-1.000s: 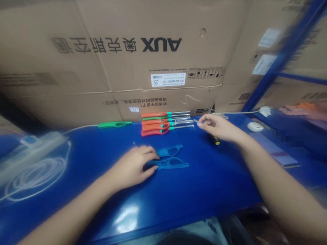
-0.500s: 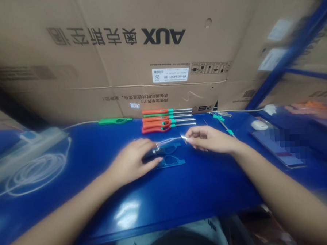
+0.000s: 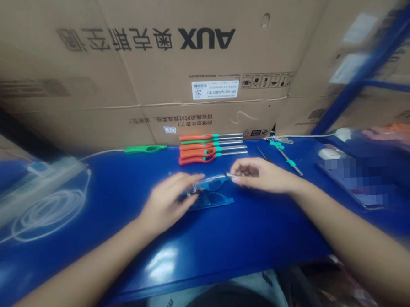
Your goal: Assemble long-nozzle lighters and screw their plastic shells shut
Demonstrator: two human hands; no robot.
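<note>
My left hand (image 3: pixel 169 199) is closed on a small dark part with a metallic piece, above the left end of two translucent blue lighter shells (image 3: pixel 216 199) lying on the table. Thin pale wires (image 3: pixel 211 178) run from that part toward my right hand (image 3: pixel 257 176), whose thumb and fingers pinch a small metal tip (image 3: pixel 228 174). Behind the hands lies a stack of orange and green lighters (image 3: pixel 196 153) with metal rods pointing right. A green lighter shell (image 3: pixel 143 149) rests farther left.
A cardboard box (image 3: pixel 153 83) stands along the back of the blue table (image 3: pixel 203 250). At the left are a power strip (image 3: pixel 51 180) and a coiled white cable (image 3: pixel 50 216). Rods with teal pieces (image 3: pixel 285 154), a white object (image 3: pixel 328 153) and a phone (image 3: pixel 351 187) lie at the right.
My left hand has shifted slightly down and left, its fingers closer together around the dark part. My right hand still pinches the metal tip. The camera view has shifted slightly.
</note>
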